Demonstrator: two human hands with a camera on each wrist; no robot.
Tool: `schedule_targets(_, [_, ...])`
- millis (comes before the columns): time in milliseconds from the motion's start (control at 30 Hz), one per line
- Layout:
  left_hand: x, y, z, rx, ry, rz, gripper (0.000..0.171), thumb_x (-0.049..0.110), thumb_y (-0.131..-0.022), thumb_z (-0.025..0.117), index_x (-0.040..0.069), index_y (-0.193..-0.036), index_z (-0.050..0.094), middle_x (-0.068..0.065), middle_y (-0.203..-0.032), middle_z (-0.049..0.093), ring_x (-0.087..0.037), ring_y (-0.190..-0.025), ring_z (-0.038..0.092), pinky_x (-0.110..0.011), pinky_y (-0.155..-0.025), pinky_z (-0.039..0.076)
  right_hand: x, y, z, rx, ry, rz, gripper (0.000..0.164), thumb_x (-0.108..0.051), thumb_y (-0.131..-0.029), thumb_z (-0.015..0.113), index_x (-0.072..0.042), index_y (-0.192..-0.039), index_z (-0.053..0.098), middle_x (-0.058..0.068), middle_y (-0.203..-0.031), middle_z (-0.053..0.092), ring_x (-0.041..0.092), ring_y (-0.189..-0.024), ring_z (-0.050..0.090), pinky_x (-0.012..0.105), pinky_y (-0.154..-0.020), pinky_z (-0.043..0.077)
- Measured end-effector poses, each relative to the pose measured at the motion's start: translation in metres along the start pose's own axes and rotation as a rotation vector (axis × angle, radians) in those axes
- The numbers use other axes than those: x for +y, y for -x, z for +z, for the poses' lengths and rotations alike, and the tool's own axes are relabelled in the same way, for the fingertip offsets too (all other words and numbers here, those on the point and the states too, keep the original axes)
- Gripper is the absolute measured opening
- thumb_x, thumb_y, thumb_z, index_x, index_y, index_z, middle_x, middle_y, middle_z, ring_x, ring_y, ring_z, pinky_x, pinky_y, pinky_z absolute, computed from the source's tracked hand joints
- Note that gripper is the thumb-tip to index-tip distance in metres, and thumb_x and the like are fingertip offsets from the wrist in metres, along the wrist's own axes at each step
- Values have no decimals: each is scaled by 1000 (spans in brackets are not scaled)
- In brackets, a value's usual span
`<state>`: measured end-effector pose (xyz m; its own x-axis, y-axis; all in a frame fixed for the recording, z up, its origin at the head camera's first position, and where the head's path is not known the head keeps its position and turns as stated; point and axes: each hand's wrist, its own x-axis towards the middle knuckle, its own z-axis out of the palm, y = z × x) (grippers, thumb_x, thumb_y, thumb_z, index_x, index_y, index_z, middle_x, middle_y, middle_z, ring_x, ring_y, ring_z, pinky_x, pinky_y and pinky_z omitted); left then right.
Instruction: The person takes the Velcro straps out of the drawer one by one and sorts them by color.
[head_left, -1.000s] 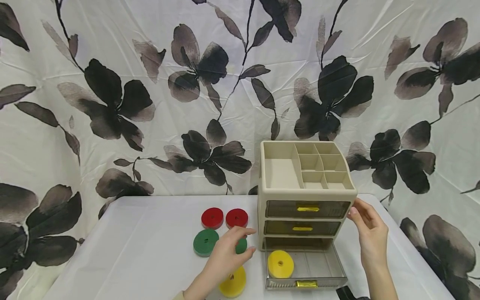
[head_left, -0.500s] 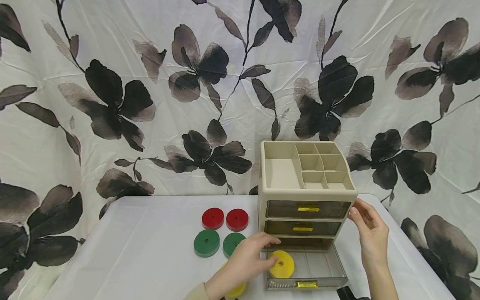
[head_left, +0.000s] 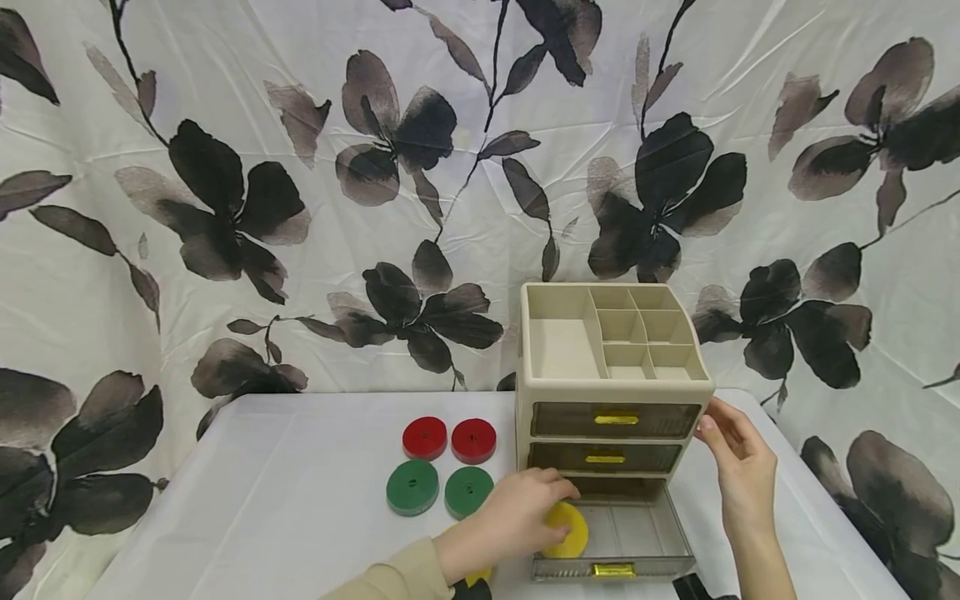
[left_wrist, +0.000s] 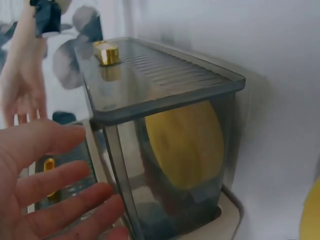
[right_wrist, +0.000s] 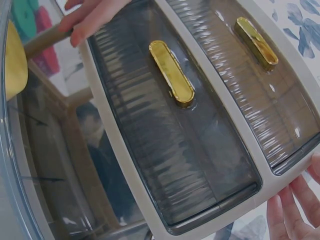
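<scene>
A cream drawer cabinet (head_left: 615, 387) stands on the right of the table, its bottom drawer (head_left: 637, 533) pulled out. In that drawer lies a yellow disc (head_left: 573, 537) with a hole, seen through the smoky wall in the left wrist view. My left hand (head_left: 517, 512) hovers over the drawer's left side, overlapping the disc in the head view; its fingers are spread apart in the left wrist view (left_wrist: 55, 185). My right hand (head_left: 746, 467) has its fingertips at the cabinet's right side, with fingers extended along the frame's edge in the right wrist view.
Two red discs (head_left: 424, 437) and two green discs (head_left: 412, 487) lie left of the cabinet. Another yellow disc (head_left: 480, 575) is mostly hidden under my left forearm. Two upper drawers (head_left: 603, 457) with gold handles are closed. A floral cloth (head_left: 300, 208) hangs behind.
My left hand has moved right from beside the green disc to over the yellow disc in the drawer, uncovering the green disc. The right hand stays at the cabinet's side.
</scene>
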<state>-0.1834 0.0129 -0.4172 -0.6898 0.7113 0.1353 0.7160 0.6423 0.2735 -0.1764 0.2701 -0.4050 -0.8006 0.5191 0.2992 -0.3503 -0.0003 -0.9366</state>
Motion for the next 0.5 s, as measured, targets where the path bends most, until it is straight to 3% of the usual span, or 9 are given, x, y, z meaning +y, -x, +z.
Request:
schedule_targets(300, [2,-11,5,-141,-58,134,37,28,-80,76,17,-115,68,7,-93,66,1,-71,48,-11,-55,35,0,0,0,-2,11,0,29,0,-91,61,0,-119,62,-10,-103,69,0,-93,66,10,-78,51])
schedule_targets(500, [0,-20,5,-212,-139,199,40,34,-78,78,22,-114,68,10,-91,64,0,-70,46,-10,-57,34,0,0,-2,-14,27,-9,30,-2,-91,61,0,-122,61,-10,-105,68,-1,-94,66,10,-79,51])
